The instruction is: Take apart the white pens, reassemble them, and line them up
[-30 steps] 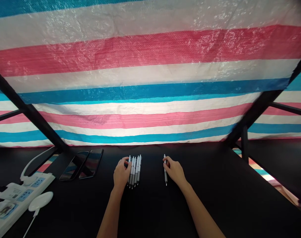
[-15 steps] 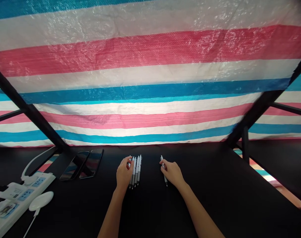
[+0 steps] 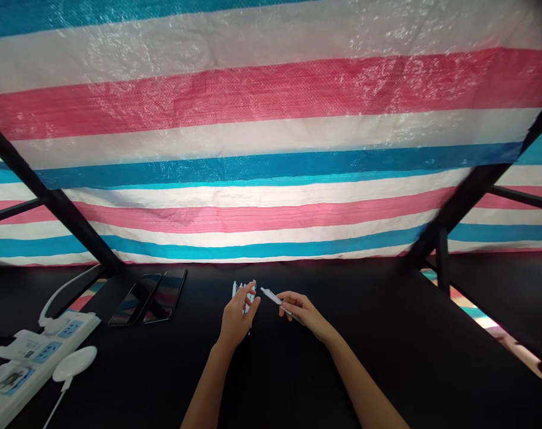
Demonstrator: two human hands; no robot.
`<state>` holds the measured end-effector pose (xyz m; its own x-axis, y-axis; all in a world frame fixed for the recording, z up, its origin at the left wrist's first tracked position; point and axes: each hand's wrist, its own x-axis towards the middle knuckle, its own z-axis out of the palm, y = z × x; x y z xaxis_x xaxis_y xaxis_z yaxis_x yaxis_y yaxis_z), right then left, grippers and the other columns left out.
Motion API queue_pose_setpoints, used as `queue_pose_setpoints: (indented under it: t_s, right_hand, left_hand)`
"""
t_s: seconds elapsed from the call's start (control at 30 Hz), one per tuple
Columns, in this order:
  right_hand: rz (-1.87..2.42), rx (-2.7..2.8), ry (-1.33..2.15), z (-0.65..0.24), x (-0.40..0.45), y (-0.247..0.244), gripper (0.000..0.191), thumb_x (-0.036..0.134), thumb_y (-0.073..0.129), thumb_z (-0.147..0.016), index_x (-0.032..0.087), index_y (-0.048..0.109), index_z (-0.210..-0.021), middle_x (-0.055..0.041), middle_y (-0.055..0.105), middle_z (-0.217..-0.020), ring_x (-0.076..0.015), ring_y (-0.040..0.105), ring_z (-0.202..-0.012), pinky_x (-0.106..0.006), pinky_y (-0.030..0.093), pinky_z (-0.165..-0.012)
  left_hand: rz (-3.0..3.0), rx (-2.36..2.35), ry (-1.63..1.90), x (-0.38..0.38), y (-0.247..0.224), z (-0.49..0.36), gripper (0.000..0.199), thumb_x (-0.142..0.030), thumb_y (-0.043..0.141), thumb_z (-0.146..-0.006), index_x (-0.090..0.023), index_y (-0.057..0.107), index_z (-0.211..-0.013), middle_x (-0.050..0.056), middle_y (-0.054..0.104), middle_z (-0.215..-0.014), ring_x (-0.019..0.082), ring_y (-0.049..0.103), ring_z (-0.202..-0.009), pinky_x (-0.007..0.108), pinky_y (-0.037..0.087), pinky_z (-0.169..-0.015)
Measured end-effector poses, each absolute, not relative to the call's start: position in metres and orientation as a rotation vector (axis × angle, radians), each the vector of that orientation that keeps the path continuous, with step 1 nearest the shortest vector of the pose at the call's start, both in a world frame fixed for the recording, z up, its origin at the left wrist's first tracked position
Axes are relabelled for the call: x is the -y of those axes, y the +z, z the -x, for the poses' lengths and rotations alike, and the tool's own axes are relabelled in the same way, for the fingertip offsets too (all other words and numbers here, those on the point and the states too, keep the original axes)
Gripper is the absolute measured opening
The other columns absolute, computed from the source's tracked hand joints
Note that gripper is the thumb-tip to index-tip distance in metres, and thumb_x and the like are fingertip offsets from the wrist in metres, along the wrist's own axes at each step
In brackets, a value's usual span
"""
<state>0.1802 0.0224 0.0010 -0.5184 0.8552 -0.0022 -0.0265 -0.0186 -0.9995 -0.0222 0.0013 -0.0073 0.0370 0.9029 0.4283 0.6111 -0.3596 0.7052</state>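
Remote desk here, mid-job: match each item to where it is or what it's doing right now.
Items:
1. right hand
2. left hand
3. two smartphones
4. white power strip

Places and states:
A. at the left side of the black table
B. gripping a white pen
C. lying side by side, left of both hands
D. curled over a group of pens

Pairs: 1-B, 2-D, 3-C, 4-A

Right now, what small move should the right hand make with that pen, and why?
Probably bring the white pen across to the left hand: the right hand holds it with one end pointing that way, and the left hand sits open above the row of pens, apart from it.
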Motion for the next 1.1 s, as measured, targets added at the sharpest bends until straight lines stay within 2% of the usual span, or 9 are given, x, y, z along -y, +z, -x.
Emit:
queue_pose_setpoints:
  t_s: [0.2, 0.47, 0.6, 0.7, 0.9, 1.1]
  right_hand:
    - [0.791, 1.520, 1.840, -0.182, -0.020, 0.003, 0.031, 0.040, 0.057, -0.083, 0.016, 0.064, -0.102, 0.0003, 0.056, -0.066, -0.0067, 0.039, -0.051, -0.021, 0.028, -0.049]
    - [0.819, 1.414, 2.009, -0.181, -0.020, -0.003, 0.035, 0.044, 0.058, -0.082, 0.015, 0.063, -0.100, 0.0046, 0.050, -0.057, -0.0008, 0.026, -0.035, -0.018, 0.016, -0.036]
    - [0.880, 1.462, 2.052, -0.184, -0.020, 0.000, 0.044, 0.053, 0.050, -0.084, 0.013, 0.064, -0.098, 0.0059, 0.048, -0.051, -0.0004, 0.022, -0.031, -0.018, 0.014, -0.032]
    - [0.890, 1.456, 2.084, -0.189, -0.021, 0.001, 0.049, 0.057, 0.048, -0.084, 0.012, 0.065, -0.093, 0.0083, 0.041, -0.046, -0.0005, 0.018, -0.031, -0.017, 0.012, -0.031]
    - [0.812, 1.421, 2.191, -0.194, -0.024, -0.002, 0.044, 0.054, 0.047, -0.085, 0.013, 0.056, -0.071, 0.0118, 0.026, -0.040, -0.0014, 0.014, -0.032, -0.016, 0.012, -0.030]
    - [0.718, 1.390, 2.364, -0.191, -0.023, -0.006, 0.042, 0.054, 0.048, -0.085, 0.015, 0.049, -0.069, 0.0129, 0.023, -0.040, -0.0017, 0.010, -0.033, -0.015, 0.011, -0.029]
  left_hand:
    - [-2.149, -1.461, 1.113, 0.001, -0.010, 0.018, 0.032, -0.034, 0.039, -0.089, -0.022, 0.052, -0.116, 0.004, 0.062, -0.090, 0.011, 0.056, -0.063, 0.024, 0.047, -0.058]
    - [-2.152, -1.462, 1.113, 0.002, -0.008, 0.016, 0.024, -0.033, 0.038, -0.089, -0.022, 0.056, -0.101, 0.003, 0.061, -0.090, 0.011, 0.055, -0.061, 0.023, 0.045, -0.058]
    - [-2.085, -1.526, 1.186, 0.002, -0.007, 0.016, 0.021, -0.031, 0.039, -0.088, -0.021, 0.057, -0.094, 0.002, 0.060, -0.079, 0.011, 0.052, -0.057, 0.023, 0.043, -0.057]
    - [-2.011, -1.583, 1.292, 0.001, -0.007, 0.019, 0.021, -0.032, 0.040, -0.088, -0.020, 0.057, -0.090, 0.002, 0.059, -0.077, 0.011, 0.052, -0.058, 0.024, 0.042, -0.057]
    - [-1.847, -1.532, 1.341, 0.000, -0.009, 0.021, 0.022, -0.038, 0.043, -0.085, -0.020, 0.055, -0.087, -0.001, 0.053, -0.063, 0.012, 0.051, -0.054, 0.023, 0.039, -0.052]
    - [-1.789, -1.357, 1.292, 0.002, -0.005, 0.018, 0.027, -0.037, 0.035, -0.089, -0.019, 0.055, -0.086, -0.004, 0.047, -0.055, 0.011, 0.045, -0.049, 0.024, 0.036, -0.053]
